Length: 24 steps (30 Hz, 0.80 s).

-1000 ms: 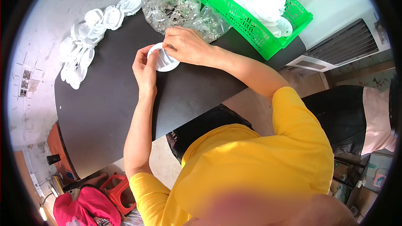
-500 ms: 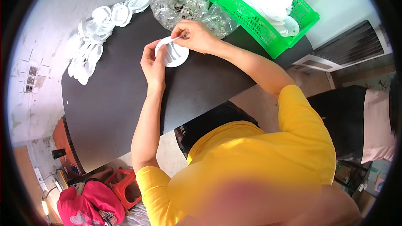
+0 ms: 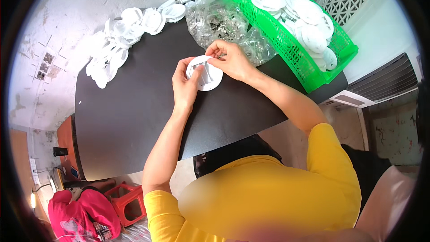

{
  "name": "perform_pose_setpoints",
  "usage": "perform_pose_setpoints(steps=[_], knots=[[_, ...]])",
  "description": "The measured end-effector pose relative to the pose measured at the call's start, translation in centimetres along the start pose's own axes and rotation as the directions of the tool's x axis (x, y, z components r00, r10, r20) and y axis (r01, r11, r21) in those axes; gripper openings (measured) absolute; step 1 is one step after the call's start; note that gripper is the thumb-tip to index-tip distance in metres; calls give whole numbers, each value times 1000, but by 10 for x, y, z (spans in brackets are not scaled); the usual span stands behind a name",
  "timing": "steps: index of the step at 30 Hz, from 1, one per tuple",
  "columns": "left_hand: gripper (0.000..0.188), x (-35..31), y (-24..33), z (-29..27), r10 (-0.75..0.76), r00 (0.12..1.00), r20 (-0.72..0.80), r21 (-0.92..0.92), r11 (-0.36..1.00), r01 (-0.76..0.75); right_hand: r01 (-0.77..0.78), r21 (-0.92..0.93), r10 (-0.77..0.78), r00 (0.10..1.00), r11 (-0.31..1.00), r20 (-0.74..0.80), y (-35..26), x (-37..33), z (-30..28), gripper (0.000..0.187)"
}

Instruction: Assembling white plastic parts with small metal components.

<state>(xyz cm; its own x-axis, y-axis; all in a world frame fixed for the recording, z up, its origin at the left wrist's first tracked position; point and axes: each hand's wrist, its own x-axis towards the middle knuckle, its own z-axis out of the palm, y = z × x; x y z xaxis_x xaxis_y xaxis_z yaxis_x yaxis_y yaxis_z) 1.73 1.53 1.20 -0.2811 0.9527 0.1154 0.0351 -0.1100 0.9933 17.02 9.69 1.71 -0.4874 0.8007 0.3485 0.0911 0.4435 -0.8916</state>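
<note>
Past the near edge of the dark counter [image 3: 134,121], well in from its left edge, the left hand [image 3: 182,83] is clamped on a white disc [image 3: 206,75], thumb on its face. The right hand [image 3: 233,62] meets the disc's far right rim; whether its fingertips are closed on a small piece cannot be told. Half a second ago pale ribs crossed the disc; now a dark-outlined rectangle shows, so it has probably been tipped or turned, with both hands still busy on it. Its patterned face points up; being round, it has no long axis, but the rectangle's sides run roughly near to far, leaning left. Beyond lie clear bags [image 3: 219,23] of small parts, then a green crate [image 3: 293,58] toward the far right corner and loose discs [image 3: 152,20] along the far left edge
</note>
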Motion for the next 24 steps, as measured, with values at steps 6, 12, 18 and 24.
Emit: perform_pose_setpoints(steps=[6, 12, 18, 24], knots=[[22, -1, 1, 3, 11, 999, -31, 28, 1000, -10, -32, 104, 29, 999, 994, 36, -7, -4, 3, 13], [17, -2, 7, -2, 27, 996, -81, 15, 1000, -26, -68, 193, 46, 992, 979, 114, -14, -2, 5, 15], [16, 1, 1, -3, 106, 986, -126, 91, 991, -95, -38, 249, 9, 993, 968, 120, -17, -2, 4, 16], [14, -5, 2, -6, 274, 951, -141, 248, 940, -234, -44, 230, 27, 996, 972, 80, -26, -8, 10, 13]])
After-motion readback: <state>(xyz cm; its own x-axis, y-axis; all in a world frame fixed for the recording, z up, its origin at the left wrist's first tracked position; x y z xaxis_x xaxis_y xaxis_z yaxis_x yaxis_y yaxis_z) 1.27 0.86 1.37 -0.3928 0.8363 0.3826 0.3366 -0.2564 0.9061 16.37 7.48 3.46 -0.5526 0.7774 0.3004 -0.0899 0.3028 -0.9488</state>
